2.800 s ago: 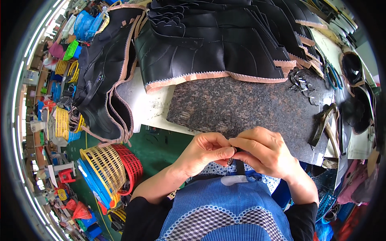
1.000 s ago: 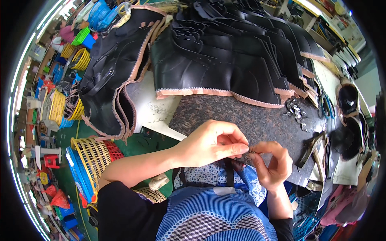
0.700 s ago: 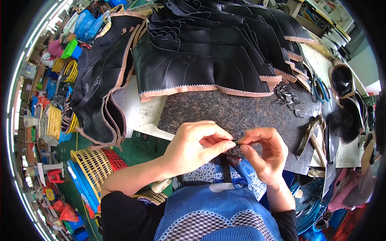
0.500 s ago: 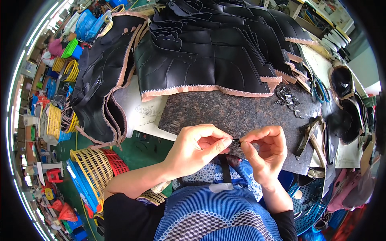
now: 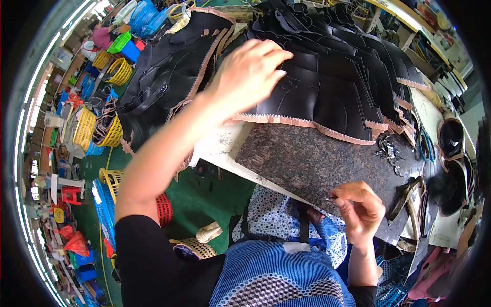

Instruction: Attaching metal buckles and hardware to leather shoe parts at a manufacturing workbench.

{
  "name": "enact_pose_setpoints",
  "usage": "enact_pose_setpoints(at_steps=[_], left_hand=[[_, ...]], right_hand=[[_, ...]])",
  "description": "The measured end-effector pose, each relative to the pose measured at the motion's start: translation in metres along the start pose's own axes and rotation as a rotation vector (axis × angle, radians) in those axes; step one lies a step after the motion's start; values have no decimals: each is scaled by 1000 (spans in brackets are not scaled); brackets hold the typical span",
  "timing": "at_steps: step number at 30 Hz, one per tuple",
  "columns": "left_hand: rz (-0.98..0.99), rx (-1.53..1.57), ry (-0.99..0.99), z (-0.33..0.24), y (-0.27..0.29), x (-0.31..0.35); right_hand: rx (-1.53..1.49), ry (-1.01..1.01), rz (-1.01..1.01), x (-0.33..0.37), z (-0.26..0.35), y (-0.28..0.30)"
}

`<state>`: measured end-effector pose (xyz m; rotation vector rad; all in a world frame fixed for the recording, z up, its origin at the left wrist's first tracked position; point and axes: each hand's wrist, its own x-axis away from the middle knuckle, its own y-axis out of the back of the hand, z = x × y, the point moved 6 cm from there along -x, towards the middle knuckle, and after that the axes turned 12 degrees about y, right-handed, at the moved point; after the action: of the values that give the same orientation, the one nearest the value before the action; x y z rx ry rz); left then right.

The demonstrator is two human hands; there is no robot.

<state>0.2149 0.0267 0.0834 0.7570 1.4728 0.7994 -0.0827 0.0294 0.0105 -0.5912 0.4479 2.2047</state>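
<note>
My left hand [image 5: 250, 74] reaches out over a stack of black leather boot uppers [image 5: 332, 94] with pale, zigzag-stitched edges. Its fingers are stretched and a little apart, holding nothing that I can see. Low over the front of the dark speckled stone slab [image 5: 291, 153], my right hand [image 5: 362, 210] pinches a small thin black piece [image 5: 331, 198] between thumb and forefinger. The piece is too small to name. A heap of small black pieces with shiny bits [image 5: 389, 152] lies at the slab's right side.
More black uppers [image 5: 169, 71] hang over the table's left side. Teal-handled scissors [image 5: 425, 146] and a worn tool [image 5: 404, 199] lie to the right, near dark boot pieces [image 5: 452, 140]. Baskets [image 5: 163, 210] stand on the green floor at left.
My left hand has let go of the small black piece and moved up and forward over the uppers. My right hand keeps the piece, slightly lower. The view has shifted left.
</note>
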Motion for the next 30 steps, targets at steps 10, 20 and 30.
enact_pose_setpoints(at_steps=[10,20,30], left_hand=[[256,-148,-241,7,-13,-20],[737,296,85,-18,43,-20],[1059,682,530,-67,26,72]], right_hand=[[10,-122,49,3,-15,-9],[-187,82,48,-23,13,-13],[-37,181,198,-35,11,-32]])
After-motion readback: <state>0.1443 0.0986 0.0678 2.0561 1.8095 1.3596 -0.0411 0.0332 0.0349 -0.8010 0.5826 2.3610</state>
